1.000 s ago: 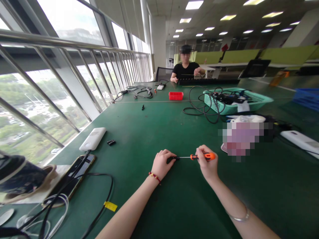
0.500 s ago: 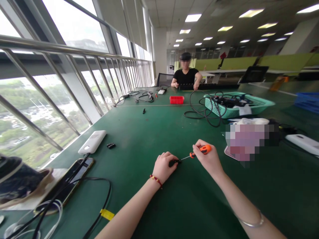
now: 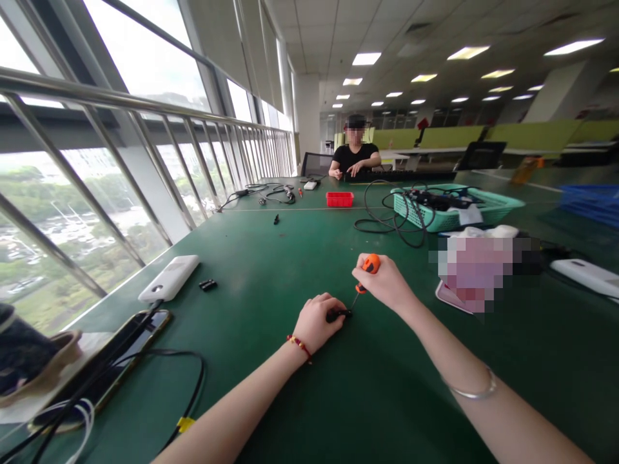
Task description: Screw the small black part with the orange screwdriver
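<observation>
My left hand (image 3: 318, 322) rests on the green table, its fingers closed round a small black part (image 3: 338, 314) whose exact kind I cannot make out. In my right hand (image 3: 384, 282) is a screwdriver (image 3: 371, 264) with an orange and black handle. Its thin shaft slants steeply down, and the tip is at the right end of the black part; whether it touches is too small to tell. Fingers hide much of the part and some of the handle.
White power banks (image 3: 170, 278) and a phone (image 3: 120, 367) with cables lie left. Small black pieces (image 3: 207, 285) are beside them. Ahead are a red bin (image 3: 340, 200), a green basket (image 3: 420, 220) of cables and a seated person (image 3: 355, 158). A blurred pinkish item (image 3: 476, 267) lies right.
My right hand has moved left, and the screwdriver has swung from a shallow slant to a steeper one. My left hand keeps its hold. The person opposite has drawn one arm in.
</observation>
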A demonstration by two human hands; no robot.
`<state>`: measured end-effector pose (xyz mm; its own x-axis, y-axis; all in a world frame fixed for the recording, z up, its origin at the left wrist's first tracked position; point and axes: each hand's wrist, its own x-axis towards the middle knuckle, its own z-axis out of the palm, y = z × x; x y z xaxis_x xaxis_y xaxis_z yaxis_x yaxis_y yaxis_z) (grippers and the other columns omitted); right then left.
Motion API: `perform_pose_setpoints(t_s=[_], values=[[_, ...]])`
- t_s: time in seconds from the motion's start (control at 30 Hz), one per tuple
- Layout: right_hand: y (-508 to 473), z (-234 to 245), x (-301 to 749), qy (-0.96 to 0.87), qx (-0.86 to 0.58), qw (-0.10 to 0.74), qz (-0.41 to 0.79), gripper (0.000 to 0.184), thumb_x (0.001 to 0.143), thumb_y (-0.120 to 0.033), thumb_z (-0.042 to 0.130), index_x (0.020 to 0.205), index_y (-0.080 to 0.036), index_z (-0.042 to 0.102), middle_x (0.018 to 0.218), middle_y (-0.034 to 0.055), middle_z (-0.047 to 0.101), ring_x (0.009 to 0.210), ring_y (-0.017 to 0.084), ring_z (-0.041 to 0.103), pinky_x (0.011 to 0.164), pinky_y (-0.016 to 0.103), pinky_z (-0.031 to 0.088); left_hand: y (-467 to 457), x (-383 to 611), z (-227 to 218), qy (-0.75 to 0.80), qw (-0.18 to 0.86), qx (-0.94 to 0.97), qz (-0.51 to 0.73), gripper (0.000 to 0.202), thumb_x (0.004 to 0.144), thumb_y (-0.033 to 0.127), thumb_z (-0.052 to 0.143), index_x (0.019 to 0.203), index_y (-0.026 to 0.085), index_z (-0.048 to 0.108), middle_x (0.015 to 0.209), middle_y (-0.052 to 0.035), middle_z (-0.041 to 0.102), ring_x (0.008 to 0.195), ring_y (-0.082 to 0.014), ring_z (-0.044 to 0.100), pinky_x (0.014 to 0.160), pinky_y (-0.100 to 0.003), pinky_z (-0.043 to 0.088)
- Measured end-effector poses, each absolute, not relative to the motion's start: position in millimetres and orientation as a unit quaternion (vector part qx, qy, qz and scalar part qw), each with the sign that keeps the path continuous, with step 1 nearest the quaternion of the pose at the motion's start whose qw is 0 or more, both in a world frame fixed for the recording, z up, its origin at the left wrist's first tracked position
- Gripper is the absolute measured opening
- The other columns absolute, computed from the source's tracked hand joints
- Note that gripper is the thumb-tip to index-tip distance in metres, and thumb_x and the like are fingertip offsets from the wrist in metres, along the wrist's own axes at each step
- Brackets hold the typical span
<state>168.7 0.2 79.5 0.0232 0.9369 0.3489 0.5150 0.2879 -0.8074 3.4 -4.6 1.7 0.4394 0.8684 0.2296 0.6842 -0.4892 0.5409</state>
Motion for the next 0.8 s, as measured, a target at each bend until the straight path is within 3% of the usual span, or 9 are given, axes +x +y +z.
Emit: perform_pose_setpoints(t_s=[0.1,0.23,0.37,0.47,0.6,0.7,0.8], values=[[5.4,77.4,171.1,-0.67,-0.535,0.452,0.246,0.017,0.065,-0.029,0.052,0.053,-0.021,0.042,0.048,-0.0046,0.045,0.049,0.01,0.043,0.051,0.023,0.033,-1.4,2.9,0.0,0.469,0.2,0.824,0.248,0.017,0.076,0.021,0.059,0.089,0.021,0.072,0.087,-0.002,0.064,0.077,-0.0154,0.059,0.075,-0.028,0.048],[12.7,77.3,178.1,-0.687,-0.55,0.445,0.169,0.017,0.061,-0.029,0.057,0.064,-0.023,0.042,0.053,-0.0061,0.044,0.051,0.011,0.041,0.054,0.024,0.034,4.4,3.5,0.2,0.455,0.204,0.831,0.246,0.019,0.077,0.02,0.059,0.09,0.022,0.072,0.088,-0.0019,0.063,0.074,-0.0134,0.058,0.071,-0.025,0.048],[16.1,82.4,189.1,-0.723,-0.538,0.397,0.175,0.02,0.059,-0.026,0.06,0.069,-0.023,0.044,0.058,-0.0061,0.048,0.053,0.011,0.043,0.056,0.025,0.036,13.1,5.2,0.3,0.435,0.195,0.848,0.231,0.02,0.077,0.022,0.058,0.092,0.02,0.071,0.088,-0.0017,0.062,0.07,-0.012,0.056,0.068,-0.024,0.047],[17.0,83.2,194.0,-0.729,-0.533,0.369,0.219,0.016,0.065,-0.032,0.059,0.066,-0.022,0.046,0.057,-0.0043,0.051,0.052,0.012,0.045,0.054,0.025,0.036,20.1,5.6,-0.7,0.419,0.192,0.857,0.229,0.02,0.077,0.021,0.058,0.093,0.019,0.07,0.087,-0.0021,0.061,0.069,-0.0118,0.056,0.068,-0.024,0.047],[20.3,76.6,193.0,-0.685,-0.558,0.428,0.193,0.03,0.075,-0.045,0.051,0.058,-0.022,0.046,0.059,0.0,0.054,0.058,0.015,0.051,0.059,0.028,0.038,24.0,4.2,-1.8,0.404,0.183,0.867,0.226,0.02,0.078,0.021,0.058,0.094,0.02,0.07,0.089,-0.0025,0.061,0.074,-0.0128,0.057,0.069,-0.024,0.048],[23.2,72.9,193.3,-0.68,-0.536,0.462,0.194,0.021,0.071,-0.039,0.056,0.062,-0.022,0.047,0.06,-0.0014,0.052,0.059,0.014,0.051,0.06,0.027,0.039,22.1,3.5,-0.9,0.407,0.16,0.871,0.222,0.019,0.08,0.023,0.058,0.095,0.021,0.071,0.092,-0.003,0.063,0.079,-0.0145,0.058,0.072,-0.025,0.048],[23.7,74.8,197.1,-0.695,-0.526,0.444,0.21,0.016,0.061,-0.026,0.06,0.067,-0.022,0.046,0.056,-0.0058,0.047,0.051,0.011,0.045,0.053,0.025,0.036,19.6,3.9,0.5,0.41,0.135,0.876,0.217,0.02,0.082,0.023,0.058,0.096,0.022,0.071,0.093,-0.0033,0.064,0.084,-0.0164,0.059,0.076,-0.027,0.048]])
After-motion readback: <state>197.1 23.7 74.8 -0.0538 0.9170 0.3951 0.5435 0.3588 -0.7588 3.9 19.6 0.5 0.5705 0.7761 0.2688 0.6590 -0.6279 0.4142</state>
